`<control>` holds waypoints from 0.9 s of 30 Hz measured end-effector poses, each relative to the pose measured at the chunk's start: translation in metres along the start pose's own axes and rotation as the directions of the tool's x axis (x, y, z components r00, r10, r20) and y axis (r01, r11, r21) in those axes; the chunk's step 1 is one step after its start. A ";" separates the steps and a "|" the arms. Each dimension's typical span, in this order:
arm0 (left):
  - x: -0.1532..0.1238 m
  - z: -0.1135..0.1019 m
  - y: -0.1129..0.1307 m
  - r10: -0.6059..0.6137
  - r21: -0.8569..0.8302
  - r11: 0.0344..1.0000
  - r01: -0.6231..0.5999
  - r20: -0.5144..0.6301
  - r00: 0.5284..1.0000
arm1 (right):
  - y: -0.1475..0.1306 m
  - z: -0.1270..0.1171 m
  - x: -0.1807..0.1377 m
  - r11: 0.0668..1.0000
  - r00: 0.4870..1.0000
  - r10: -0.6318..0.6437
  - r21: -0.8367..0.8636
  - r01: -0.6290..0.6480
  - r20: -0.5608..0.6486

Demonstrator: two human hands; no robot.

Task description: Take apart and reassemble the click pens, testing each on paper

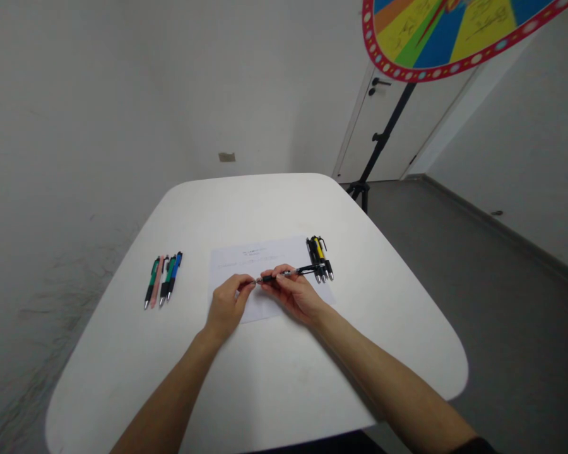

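Note:
A black ballpoint pen [268, 278] lies nearly level over the paper, its tip to the left and its clip end to the right. My right hand [300, 297] is closed round the barrel, fingers beneath and thumb on top. At the silvery tip, my left hand [224, 306] pinches with thumb and forefinger; the small part between them is mostly hidden. Below both hands is a white sheet of paper [231, 257] with faint writing near its top. Just past the held pen's right end, several pens [319, 251], black and one yellow, lie side by side on the sheet's right edge.
Several more pens [163, 279], green, pink, white and blue, lie at the left of the white table [260, 205]. A colourful prize wheel [435, 38] on a black tripod stand [383, 135] stands beyond the table's right corner, before a white door [383, 113].

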State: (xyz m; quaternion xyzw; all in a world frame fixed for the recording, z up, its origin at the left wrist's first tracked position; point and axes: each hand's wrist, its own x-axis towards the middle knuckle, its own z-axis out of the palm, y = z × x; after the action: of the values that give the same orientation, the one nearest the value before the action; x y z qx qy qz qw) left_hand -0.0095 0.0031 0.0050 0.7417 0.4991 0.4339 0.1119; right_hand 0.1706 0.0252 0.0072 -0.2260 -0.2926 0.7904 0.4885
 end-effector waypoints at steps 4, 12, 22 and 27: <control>0.000 -0.002 -0.002 -0.011 0.049 0.999 0.012 -0.015 1.000 | -0.001 -0.003 0.002 0.999 0.999 -0.027 0.026 0.028 -0.046; 0.000 -0.010 -0.025 0.066 0.400 0.907 -0.132 0.175 0.982 | -0.001 -0.007 0.003 0.999 0.996 -0.019 0.037 0.023 -0.088; -0.001 -0.006 -0.034 0.011 0.524 0.834 -0.171 0.294 0.956 | 0.002 -0.008 0.005 0.999 0.995 -0.020 0.031 0.023 -0.097; -0.001 -0.005 -0.035 0.031 0.485 0.864 -0.133 0.213 0.977 | 0.003 -0.008 0.005 1.000 0.996 -0.010 0.026 0.012 -0.092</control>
State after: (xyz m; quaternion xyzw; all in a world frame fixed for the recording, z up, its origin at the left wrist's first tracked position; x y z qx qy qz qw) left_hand -0.0362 0.0172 -0.0137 0.8055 0.5480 0.2194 -0.0520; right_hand 0.1724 0.0305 -0.0009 -0.2538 -0.2606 0.7803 0.5087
